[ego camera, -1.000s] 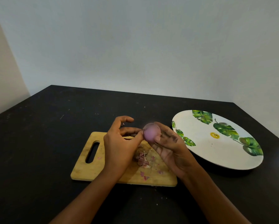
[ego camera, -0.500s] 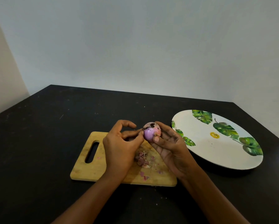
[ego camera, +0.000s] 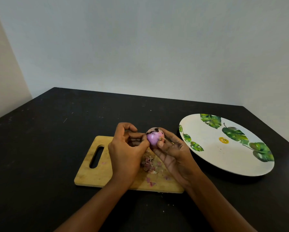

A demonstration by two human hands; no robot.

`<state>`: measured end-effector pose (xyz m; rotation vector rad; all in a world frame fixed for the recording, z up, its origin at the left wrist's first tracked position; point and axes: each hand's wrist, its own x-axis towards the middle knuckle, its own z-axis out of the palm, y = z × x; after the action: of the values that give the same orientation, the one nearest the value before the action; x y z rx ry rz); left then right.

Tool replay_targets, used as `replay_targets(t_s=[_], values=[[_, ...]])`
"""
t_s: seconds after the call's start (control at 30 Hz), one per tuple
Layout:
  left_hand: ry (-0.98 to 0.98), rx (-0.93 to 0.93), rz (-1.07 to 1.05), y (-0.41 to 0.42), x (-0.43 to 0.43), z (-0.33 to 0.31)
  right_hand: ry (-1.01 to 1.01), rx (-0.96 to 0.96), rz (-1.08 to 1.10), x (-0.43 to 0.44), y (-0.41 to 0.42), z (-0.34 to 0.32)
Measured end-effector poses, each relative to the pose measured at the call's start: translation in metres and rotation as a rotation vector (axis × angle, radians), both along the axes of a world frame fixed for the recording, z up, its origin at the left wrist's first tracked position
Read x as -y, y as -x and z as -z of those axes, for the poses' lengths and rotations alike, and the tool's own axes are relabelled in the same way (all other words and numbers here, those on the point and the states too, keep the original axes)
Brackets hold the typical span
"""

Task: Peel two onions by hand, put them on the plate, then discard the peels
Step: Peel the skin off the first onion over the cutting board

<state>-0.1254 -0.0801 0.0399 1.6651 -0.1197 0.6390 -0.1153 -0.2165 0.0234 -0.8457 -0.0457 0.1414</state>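
Nearest us, two bare forearms [ego camera: 93,211] enter from the lower edge over the black table [ego camera: 40,156]. Beyond them a wooden cutting board [ego camera: 97,174] lies flat on the table, handle slot to the left. On its right half we note a small heap of onion peels [ego camera: 148,164], pink and papery, with a few loose scraps nearer the front edge. Above the board the two hands meet. The left hand [ego camera: 125,153] shows its back to us, fingers curled inward; its thumb and forefinger tips pinch at the left side of the onion [ego camera: 154,138]. Whether a strip of skin lies between them we cannot tell. The right hand [ego camera: 174,153], palm toward us, grips the onion, with the thumb on the near face and the fingers curled round the far side. The onion is held in the air above the board's far edge, between both hands. It is purple and glossy, with dark patches of skin on top. To the right, apart from the board, a white plate [ego camera: 215,156] with green leaf prints and a small yellow mark rests on the table. Farthest back stands a plain pale wall [ego camera: 140,47].
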Motion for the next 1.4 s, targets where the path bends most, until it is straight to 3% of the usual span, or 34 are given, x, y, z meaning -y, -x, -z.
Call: replay_targets(t_s=[0.37,0.57,0.77,1.13,1.4], values=[[-0.015,-0.008,-0.037,-0.012,-0.008,0.002,-0.063,-0.028,-0.052,0.001,0.000,-0.002],[-0.167,-0.032,-0.017,-0.014,-0.009,0.003,-0.071,-0.090,-0.002,0.004,0.000,-0.005],[-0.072,-0.033,0.067,-0.007,-0.005,-0.004,-0.016,-0.043,0.029,0.002,0.000,-0.006],[-0.034,-0.061,0.029,-0.011,-0.008,-0.002,0.024,-0.032,0.046,-0.001,0.002,-0.008],[-0.219,-0.069,-0.073,-0.016,-0.013,0.000,-0.131,-0.048,0.026,0.000,0.002,-0.008]])
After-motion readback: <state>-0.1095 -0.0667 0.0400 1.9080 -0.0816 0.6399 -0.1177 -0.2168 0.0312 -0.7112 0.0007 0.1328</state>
